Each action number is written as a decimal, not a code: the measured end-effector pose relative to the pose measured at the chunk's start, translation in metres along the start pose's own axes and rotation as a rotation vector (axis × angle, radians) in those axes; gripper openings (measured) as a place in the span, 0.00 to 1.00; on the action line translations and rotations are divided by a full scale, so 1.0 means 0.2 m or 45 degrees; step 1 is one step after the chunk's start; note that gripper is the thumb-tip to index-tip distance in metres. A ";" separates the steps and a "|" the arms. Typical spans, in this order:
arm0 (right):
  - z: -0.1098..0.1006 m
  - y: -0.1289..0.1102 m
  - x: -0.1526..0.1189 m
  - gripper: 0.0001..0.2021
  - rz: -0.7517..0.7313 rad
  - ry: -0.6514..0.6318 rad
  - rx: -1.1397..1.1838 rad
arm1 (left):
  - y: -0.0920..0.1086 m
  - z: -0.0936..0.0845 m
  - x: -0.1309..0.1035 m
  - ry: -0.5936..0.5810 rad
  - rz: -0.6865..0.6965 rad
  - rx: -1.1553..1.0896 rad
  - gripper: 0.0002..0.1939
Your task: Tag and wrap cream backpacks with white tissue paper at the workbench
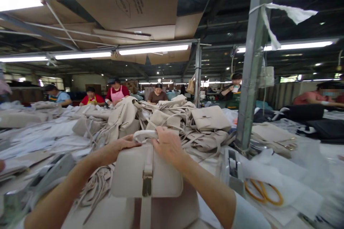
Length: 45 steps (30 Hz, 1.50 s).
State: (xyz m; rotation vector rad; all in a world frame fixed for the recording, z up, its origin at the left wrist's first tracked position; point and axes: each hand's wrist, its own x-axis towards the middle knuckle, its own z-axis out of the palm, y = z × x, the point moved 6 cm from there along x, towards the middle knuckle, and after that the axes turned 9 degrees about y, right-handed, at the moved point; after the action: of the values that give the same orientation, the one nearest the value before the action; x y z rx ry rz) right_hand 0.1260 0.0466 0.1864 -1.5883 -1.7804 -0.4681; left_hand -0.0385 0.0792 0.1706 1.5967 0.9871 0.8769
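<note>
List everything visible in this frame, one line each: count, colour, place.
handbag: one, cream, upright at near centre, held at its top
handle: one, cream, on top of the handbag, under both hands
strap clasp: one, gold-toned, front of the handbag
pile of bags: many, cream, heaped mid-table behind the handbag
loose straps: a bundle, cream, left of the handbag
scissors: one pair, yellow handles, on the table at right
metal post: one, grey, right of centre
co-workers: several, seated along the far side of the table
left hand: on the handbag's top left
right hand: gripping the handle
</note>
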 end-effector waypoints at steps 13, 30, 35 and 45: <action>0.17 0.02 -0.02 0.08 0.010 0.272 -0.168 | 0.13 0.16 0.03 1.085 1.038 1.166 0.19; 0.27 0.17 -0.12 0.10 -0.289 0.634 -0.098 | -0.79 -0.37 -0.43 1.289 0.321 0.828 0.09; 0.29 0.14 -0.12 0.10 -0.296 0.649 -0.126 | -0.87 -0.43 -0.54 1.102 0.148 1.244 0.03; 0.30 0.16 -0.14 0.11 -0.347 0.706 -0.174 | -1.00 -0.49 -0.45 1.058 0.024 1.137 0.15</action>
State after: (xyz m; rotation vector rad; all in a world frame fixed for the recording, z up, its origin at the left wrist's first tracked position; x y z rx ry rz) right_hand 0.1427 0.0727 0.1203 -1.1472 -1.5503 -1.0654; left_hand -0.1970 0.0617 -0.0086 1.9731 2.1743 1.2430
